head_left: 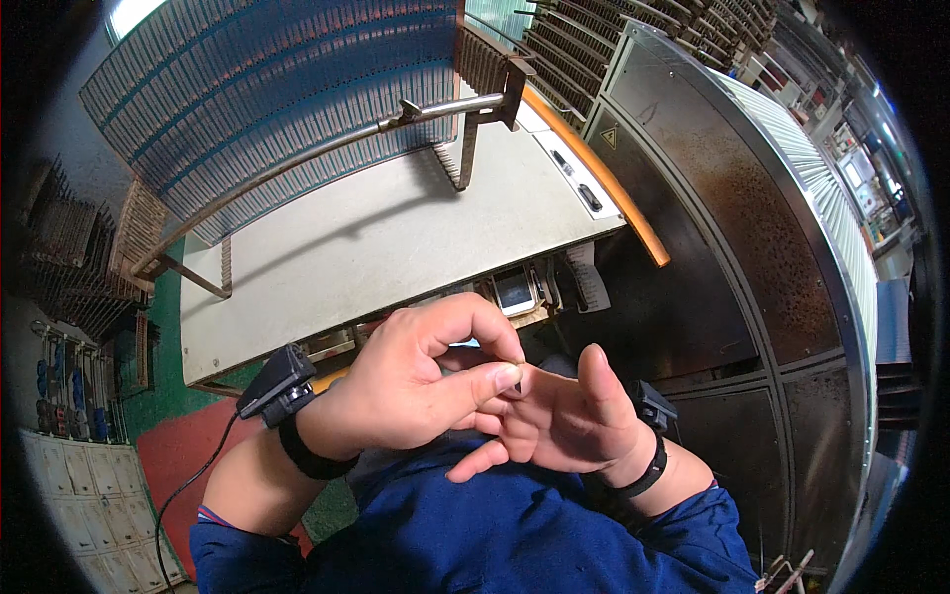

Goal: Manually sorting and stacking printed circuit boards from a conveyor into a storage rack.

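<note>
My left hand (416, 371) is in front of my body, with thumb and forefinger pinched together. Its fingertips meet the fingers of my right hand (569, 416). A tiny dark spot (519, 383) shows beside the left thumb tip; whether it is a small piece or a shadow I cannot make out. Palm turned up, my right hand has its thumb raised and its little finger stretched out. Part of its other fingers is hidden behind the left hand. Both wrists wear black straps with small black devices.
Beyond my hands stands a white-topped table (327, 247) bearing a metal rack (327, 158) of blue-edged panels. A pen and a black marker (591, 198) lie at its right end. Under the tabletop sits a phone-like device (515, 293). A dark metal cabinet (732, 218) rises at right.
</note>
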Motion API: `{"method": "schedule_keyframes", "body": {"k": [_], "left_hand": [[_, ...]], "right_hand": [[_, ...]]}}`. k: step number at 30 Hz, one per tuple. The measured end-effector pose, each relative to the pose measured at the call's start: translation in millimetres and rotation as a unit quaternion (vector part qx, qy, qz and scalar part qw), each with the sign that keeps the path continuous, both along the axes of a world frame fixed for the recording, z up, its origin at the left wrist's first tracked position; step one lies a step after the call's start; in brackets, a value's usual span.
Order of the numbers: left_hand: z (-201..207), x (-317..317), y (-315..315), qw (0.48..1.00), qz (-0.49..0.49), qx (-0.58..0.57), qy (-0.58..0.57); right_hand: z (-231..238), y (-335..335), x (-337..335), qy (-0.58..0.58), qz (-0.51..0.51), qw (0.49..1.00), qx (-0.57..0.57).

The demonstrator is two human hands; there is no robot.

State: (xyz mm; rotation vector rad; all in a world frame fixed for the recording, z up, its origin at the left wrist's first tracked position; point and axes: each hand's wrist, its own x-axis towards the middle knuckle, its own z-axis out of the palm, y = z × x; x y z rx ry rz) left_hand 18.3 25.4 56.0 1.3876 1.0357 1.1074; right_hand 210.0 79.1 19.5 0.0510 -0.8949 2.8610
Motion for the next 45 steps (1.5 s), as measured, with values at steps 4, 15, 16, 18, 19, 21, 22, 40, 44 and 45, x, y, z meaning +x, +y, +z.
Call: {"method": "schedule_keyframes", "body": {"k": [4, 15, 16, 18, 19, 21, 22, 40, 44, 45], "left_hand": [[-2.3, 0.7, -1.0, 0.999, 0.000, -0.022, -0.023], [-1.5, 1.2, -1.7, 1.000, 0.002, -0.008, 0.002], [-1.2, 1.7, -1.5, 1.000, 0.001, -0.023, -0.009], [-0.3, 2.6, -1.5, 0.999, 0.000, -0.039, -0.019], [0.4, 3.0, -1.7, 0.999, 0.001, -0.040, -0.024], [0.2, 3.2, -2.1, 0.999, 0.002, -0.042, -0.029], [-0.7, 3.2, -2.1, 0.999, 0.006, -0.030, -0.012], [4.1, 8.9, -4.6, 0.991, 0.023, -0.090, -0.091], [-5.9, 9.3, -4.6, 0.991, 0.050, -0.048, -0.111], [-10.5, 7.8, -3.1, 0.991, 0.050, -0.048, -0.111]], "right_hand": [[-1.9, -0.7, 0.5, 0.004, 0.000, 1.000, -0.007], [0.7, -0.8, 0.3, -0.027, 0.002, 1.000, 0.016], [0.5, -0.8, 0.5, -0.026, 0.000, 1.000, 0.016], [-0.4, -0.3, 0.7, -0.024, 0.001, 1.000, 0.017], [-0.7, -0.1, 0.6, -0.022, 0.003, 1.000, 0.019], [0.8, -0.4, 0.4, -0.018, -0.001, 1.000, 0.009], [1.4, -0.6, 0.4, -0.013, -0.005, 1.000, -0.001], [2.1, 0.2, 1.8, -0.023, -0.003, 1.000, 0.008], [0.6, 0.2, 0.9, -0.012, 0.001, 1.000, 0.008], [-0.3, 0.2, 0.6, -0.006, 0.002, 1.000, 0.007]]}}
